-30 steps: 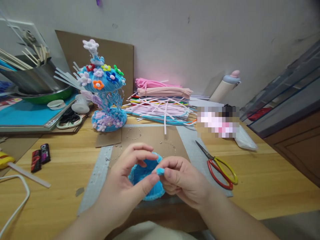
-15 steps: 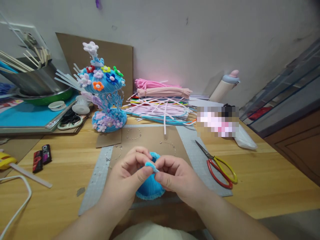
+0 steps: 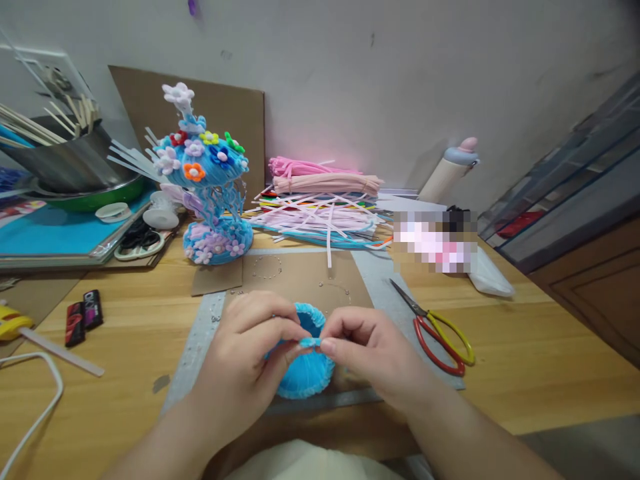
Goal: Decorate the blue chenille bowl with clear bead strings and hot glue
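Note:
Between my two hands a short piece of light-blue pipe cleaner is pinched at both ends. My left hand closes thumb and fingers on its left end. The right end sits in the fingertips of my right hand. Right below and behind them, a blue round piece with a fuzzy rim rests on the brown cardboard; my left hand covers part of its left side. Silvery bead strands lie on the cardboard beyond my hands.
Red-and-yellow-handled scissors lie at the right on the grey cutting mat. A flower-covered blue pipe-cleaner model stands at the back left. Behind is a pile of pipe cleaners. A yellow glue gun lies far left.
The pipe-cleaner piece has turned from slanted to nearly level. My left hand has shifted left and tilted over, and more of the round blue piece shows.

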Tool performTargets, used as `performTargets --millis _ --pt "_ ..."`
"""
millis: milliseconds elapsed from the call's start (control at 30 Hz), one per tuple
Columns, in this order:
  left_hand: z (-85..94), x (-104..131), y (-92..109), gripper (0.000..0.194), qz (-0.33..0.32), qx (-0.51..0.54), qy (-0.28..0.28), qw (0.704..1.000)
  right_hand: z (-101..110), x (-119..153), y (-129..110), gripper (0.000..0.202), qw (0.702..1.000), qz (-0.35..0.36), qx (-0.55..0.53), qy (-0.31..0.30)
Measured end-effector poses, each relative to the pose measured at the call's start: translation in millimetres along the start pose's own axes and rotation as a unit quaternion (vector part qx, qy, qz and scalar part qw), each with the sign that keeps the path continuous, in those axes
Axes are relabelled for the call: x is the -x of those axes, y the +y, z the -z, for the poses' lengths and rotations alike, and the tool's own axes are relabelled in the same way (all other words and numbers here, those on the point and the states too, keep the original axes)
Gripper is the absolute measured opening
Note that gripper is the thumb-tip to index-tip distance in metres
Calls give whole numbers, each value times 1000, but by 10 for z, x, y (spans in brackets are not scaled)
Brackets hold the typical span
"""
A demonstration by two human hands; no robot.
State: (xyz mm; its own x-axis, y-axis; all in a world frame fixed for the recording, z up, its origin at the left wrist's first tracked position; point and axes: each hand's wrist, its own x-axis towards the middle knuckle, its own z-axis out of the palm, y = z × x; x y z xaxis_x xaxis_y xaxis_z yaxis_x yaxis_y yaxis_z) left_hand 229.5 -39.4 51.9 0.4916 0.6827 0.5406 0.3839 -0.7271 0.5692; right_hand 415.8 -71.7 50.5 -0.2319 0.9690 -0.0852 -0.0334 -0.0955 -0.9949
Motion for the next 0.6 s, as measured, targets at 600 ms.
performTargets --millis 600 --pt "-46 80 -76 27 -102 -144 -89 980 -20 -45 123 18 969 49 244 11"
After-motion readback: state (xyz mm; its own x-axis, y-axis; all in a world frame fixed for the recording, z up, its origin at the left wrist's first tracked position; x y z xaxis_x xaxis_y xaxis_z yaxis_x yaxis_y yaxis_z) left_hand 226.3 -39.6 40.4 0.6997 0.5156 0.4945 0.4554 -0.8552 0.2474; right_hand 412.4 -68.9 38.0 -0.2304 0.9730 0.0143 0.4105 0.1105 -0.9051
